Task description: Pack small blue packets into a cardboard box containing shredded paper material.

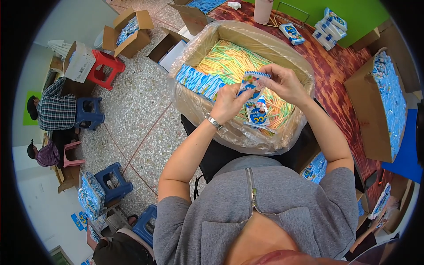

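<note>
Bench with dark red, wavy wood pattern [332, 84] extends along our right side, and just beside it stands a large brown cardboard carton lined with clear plastic film [194, 104]. Inside the carton lies a wide heap of thin, straight sticks in pale yellow, orange and green [234, 57]. At its near left side we see a row of flat packets with blue and white stripes [201, 81]. Another blue and white packet [257, 114] lies on the heap, below the hands.

The small striped packet of thin film [250, 81] is above the heap, between our two hands. The fingers of our left hand [230, 99] pinch its lower part, and those of our right hand [285, 84] hold its upper right edge. We judge it very light, soft and somewhat slippery; the film may crease, so the edges seem the best place for a gentle hold. It shows blue and white stripes along the top and a coloured picture below. Whether it is sealed, we cannot tell.
</note>
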### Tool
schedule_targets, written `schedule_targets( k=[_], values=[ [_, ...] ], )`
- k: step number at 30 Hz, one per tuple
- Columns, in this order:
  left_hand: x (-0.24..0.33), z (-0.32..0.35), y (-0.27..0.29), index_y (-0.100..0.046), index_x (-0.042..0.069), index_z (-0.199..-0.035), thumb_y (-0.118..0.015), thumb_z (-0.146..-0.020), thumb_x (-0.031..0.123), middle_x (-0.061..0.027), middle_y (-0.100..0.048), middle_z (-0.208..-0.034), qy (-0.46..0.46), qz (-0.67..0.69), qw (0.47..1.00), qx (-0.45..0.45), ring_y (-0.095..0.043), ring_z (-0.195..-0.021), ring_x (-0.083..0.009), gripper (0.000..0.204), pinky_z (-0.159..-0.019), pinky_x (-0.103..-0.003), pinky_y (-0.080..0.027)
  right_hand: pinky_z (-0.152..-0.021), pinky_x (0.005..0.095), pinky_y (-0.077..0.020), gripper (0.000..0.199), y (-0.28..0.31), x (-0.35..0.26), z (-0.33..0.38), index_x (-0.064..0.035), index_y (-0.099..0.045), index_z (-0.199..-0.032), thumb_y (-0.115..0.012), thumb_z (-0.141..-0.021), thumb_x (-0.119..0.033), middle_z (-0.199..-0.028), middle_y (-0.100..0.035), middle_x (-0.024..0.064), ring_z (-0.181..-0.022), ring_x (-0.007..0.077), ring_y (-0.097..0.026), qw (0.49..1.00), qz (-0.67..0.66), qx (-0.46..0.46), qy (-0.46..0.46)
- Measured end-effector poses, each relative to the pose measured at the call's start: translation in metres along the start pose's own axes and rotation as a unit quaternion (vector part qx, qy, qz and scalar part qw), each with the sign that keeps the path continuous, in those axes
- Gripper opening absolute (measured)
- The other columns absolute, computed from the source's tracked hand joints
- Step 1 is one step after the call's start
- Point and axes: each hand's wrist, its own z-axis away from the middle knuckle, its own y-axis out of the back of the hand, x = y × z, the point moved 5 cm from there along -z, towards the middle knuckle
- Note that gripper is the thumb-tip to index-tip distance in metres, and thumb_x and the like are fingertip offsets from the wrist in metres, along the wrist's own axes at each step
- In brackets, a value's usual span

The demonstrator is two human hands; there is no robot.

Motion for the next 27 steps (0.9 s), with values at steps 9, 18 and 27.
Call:
schedule_targets(
  k=[9,18,27],
  values=[
    [0.006,-0.002,0.008,-0.067,-0.001,-0.078,-0.075,-0.081,0.016,0.0006,-0.061,-0.062,-0.020,-0.087,0.995,-0.033,-0.055,-0.058,-0.0038,0.020,-0.053,-0.024,-0.045,-0.069,0.0268,-0.0504,0.017,-0.006,-0.023,-0.009,-0.0005,-0.065,-0.101,-0.069,-0.087,-0.010,-0.084,-0.065,0.0036,-0.079,0.0099,-0.062,0.956,0.248,-0.029,0.156],
    [-0.008,0.003,0.025,-0.063,0.001,-0.085,-0.070,-0.082,0.001,-0.0006,-0.064,-0.072,0.050,0.065,0.994,0.067,-0.058,-0.060,-0.0044,0.007,-0.052,-0.022,-0.049,-0.076,0.0361,-0.0520,0.020,0.022,0.097,-0.057,-0.0038,-0.066,-0.099,-0.060,-0.088,-0.019,-0.095,-0.067,0.0135,-0.089,0.0249,-0.065,0.933,0.358,-0.041,-0.007],
    [-0.022,0.007,0.031,-0.063,0.000,-0.086,-0.064,-0.083,-0.004,-0.0009,-0.063,-0.071,0.049,0.094,0.990,0.091,-0.057,-0.060,-0.0047,0.005,-0.052,-0.020,-0.048,-0.088,0.0463,-0.0494,0.042,-0.006,0.121,-0.070,-0.0020,-0.068,-0.104,-0.064,-0.080,-0.036,-0.111,-0.066,0.0207,-0.109,0.0367,-0.061,0.842,0.484,-0.041,-0.237]
  ],
)
